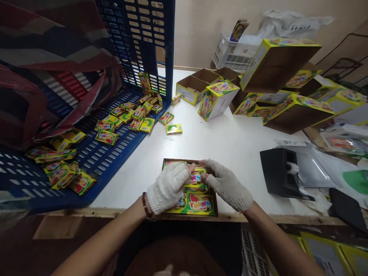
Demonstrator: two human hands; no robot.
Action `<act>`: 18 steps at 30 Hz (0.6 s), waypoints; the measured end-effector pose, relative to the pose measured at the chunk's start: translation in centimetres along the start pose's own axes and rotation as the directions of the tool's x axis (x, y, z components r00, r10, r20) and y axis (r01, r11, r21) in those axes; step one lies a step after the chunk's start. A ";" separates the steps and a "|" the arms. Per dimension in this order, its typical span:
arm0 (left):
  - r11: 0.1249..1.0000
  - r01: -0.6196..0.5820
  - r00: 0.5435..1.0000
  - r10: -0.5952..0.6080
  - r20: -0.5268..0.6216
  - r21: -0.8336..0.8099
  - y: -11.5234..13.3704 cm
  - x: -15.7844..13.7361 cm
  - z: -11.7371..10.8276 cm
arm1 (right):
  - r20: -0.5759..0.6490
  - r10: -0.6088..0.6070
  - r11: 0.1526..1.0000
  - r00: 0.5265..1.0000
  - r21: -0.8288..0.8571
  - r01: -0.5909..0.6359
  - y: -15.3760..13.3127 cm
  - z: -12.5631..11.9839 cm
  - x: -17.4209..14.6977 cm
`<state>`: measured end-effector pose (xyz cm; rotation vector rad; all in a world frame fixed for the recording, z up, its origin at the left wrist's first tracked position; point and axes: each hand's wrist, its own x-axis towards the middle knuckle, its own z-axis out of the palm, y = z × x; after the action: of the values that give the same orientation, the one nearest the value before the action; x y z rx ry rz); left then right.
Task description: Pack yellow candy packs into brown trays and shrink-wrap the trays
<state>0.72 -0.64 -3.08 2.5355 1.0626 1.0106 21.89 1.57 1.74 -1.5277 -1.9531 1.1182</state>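
Note:
At the table's front edge lies a shallow open carton (216, 205) with small yellow-green Twins boxes (199, 204) laid flat in it. Both my hands, in white fingerless knit gloves, are over this carton. My left hand (170, 186) is closed, its fingers curled at the left end of a small Twins box (196, 178); most of its fingertips are hidden. From the other side, my right hand (225, 184) pinches the right end of the same small box between thumb and fingers. That box is just above or on the packed ones; I cannot tell which.
To the left, a tipped blue plastic crate (126, 132) holds loose small boxes and a striped woven bag (57, 57). Two loose packs (174, 129) lie beside it. Yellow display cartons (218, 100) stack at the back right. A black tape dispenser (277, 172) stands at right.

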 end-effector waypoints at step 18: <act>0.040 0.999 0.036 -0.771 -0.636 0.007 -19.5 -4.1 -11.4 | 0.143 -0.073 0.647 0.987 -0.746 0.156 3.9 3.3 -0.1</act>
<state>-19.63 9.75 -5.06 0.9158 2.8572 0.8968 21.88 0.65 -3.32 -1.6854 -2.7505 0.2812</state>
